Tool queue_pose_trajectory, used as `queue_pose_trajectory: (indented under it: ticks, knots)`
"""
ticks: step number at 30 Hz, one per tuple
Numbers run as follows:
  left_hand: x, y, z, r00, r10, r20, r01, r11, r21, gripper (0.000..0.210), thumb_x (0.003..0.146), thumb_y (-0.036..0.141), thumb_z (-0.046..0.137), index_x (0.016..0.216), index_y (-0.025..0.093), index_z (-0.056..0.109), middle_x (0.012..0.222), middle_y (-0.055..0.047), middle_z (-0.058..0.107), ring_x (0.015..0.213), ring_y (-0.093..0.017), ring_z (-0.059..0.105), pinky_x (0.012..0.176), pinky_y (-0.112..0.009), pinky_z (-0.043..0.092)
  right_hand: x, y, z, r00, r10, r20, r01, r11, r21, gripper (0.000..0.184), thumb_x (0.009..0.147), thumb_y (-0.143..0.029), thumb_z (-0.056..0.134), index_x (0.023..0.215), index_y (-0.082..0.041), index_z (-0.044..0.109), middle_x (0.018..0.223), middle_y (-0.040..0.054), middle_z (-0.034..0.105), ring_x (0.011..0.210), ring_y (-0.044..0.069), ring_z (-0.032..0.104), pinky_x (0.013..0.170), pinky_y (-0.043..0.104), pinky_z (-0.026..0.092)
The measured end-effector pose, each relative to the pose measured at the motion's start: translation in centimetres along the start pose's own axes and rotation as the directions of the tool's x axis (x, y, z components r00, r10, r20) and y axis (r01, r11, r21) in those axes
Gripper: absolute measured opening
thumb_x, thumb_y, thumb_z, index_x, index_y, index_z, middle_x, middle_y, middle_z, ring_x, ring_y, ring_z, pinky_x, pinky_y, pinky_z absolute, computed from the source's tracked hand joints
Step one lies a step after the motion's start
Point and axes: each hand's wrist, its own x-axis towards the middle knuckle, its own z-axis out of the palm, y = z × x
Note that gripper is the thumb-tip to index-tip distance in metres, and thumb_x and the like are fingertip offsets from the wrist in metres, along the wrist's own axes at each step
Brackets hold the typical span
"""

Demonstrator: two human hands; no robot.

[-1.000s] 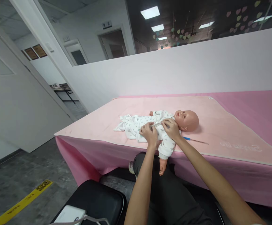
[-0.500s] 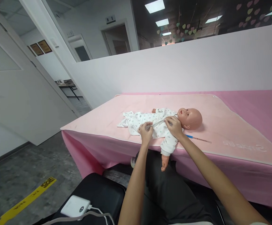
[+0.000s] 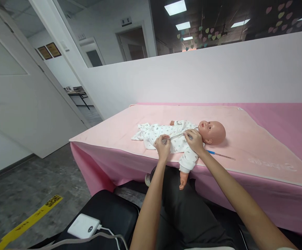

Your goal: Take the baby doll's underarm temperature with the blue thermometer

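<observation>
A baby doll [image 3: 216, 132] lies on its back on the pink-covered table, head to the right and mouth open. It wears a white romper [image 3: 152, 135] with small prints. Over the belly, my left hand [image 3: 162, 146] pinches the romper's front edge. Near the doll's collar, my right hand [image 3: 194, 140] pinches the same edge, which is drawn into a taut line between both hands. My fingertips are partly hidden. The doll's near arm [image 3: 183, 178] hangs past the table's front edge. Beside its shoulder lies a thin stick with a blue end [image 3: 211, 152].
A light pink blanket [image 3: 257, 139] covers much of the table, over a darker pink cloth [image 3: 291, 118]. To the lower left, a white power bank [image 3: 83, 225] with cables sits on a black chair [image 3: 106, 205]. A white wall [image 3: 205, 76] stands behind.
The view has shifted slightly. Both hands keep their pinch on the romper edge, with barely any movement; the doll stays in place.
</observation>
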Motion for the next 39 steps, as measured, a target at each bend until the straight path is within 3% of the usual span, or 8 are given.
queue_pose_trajectory:
  ticks: [4,8,16,32,39]
  knots:
    - [-0.12,0.27,0.03,0.997,-0.022,-0.072,0.027,0.997,0.070,0.018,0.071,0.020,0.056,0.089,0.021,0.057,0.083,0.001,0.067,0.091,-0.018,0.058,0.093,-0.038,0.033,0.03,-0.03,-0.02,1.000,-0.001,0.002,0.001,1.000,-0.005,0.019,0.084,-0.024,0.048,0.073,-0.020,0.063,0.081,0.0045,0.066,0.078,0.018,0.057,0.072,0.031,0.045]
    - [-0.21,0.17,0.18,0.997,0.001,-0.072,0.013,0.981,0.194,0.018,0.072,0.021,0.056,0.090,0.023,0.058,0.083,0.001,0.067,0.092,-0.019,0.056,0.091,-0.039,0.032,0.07,-0.08,-0.07,1.000,0.001,0.003,-0.001,1.000,0.001,0.020,0.084,-0.024,0.048,0.073,-0.020,0.063,0.080,0.0042,0.066,0.078,0.018,0.058,0.072,0.030,0.045]
    - [-0.74,0.32,0.65,0.953,0.295,0.069,-0.291,0.824,0.486,0.015,0.078,0.019,0.049,0.086,0.020,0.061,0.085,-0.005,0.066,0.090,-0.022,0.052,0.086,-0.038,0.031,0.07,-0.02,0.04,1.000,0.006,0.003,-0.006,1.000,-0.010,0.019,0.084,-0.025,0.048,0.075,-0.020,0.064,0.081,0.0046,0.066,0.078,0.019,0.058,0.073,0.031,0.045]
    - [-0.82,0.39,0.65,0.980,0.195,0.049,-0.194,0.854,0.482,0.020,0.085,0.024,0.045,0.095,0.020,0.061,0.094,-0.006,0.064,0.094,-0.023,0.049,0.084,-0.037,0.033,-0.02,0.07,0.07,1.000,0.007,0.000,-0.007,1.000,0.004,0.018,0.084,-0.024,0.048,0.075,-0.020,0.063,0.080,0.0045,0.066,0.078,0.019,0.058,0.073,0.031,0.045]
    - [-0.95,0.35,0.67,0.977,0.209,0.042,-0.201,0.838,0.508,0.022,0.087,0.026,0.042,0.096,0.020,0.061,0.094,-0.006,0.063,0.093,-0.023,0.049,0.084,-0.036,0.034,0.04,0.20,0.15,1.000,0.008,0.001,-0.008,1.000,0.005,0.019,0.084,-0.025,0.047,0.075,-0.020,0.064,0.081,0.0047,0.066,0.079,0.019,0.057,0.074,0.031,0.044]
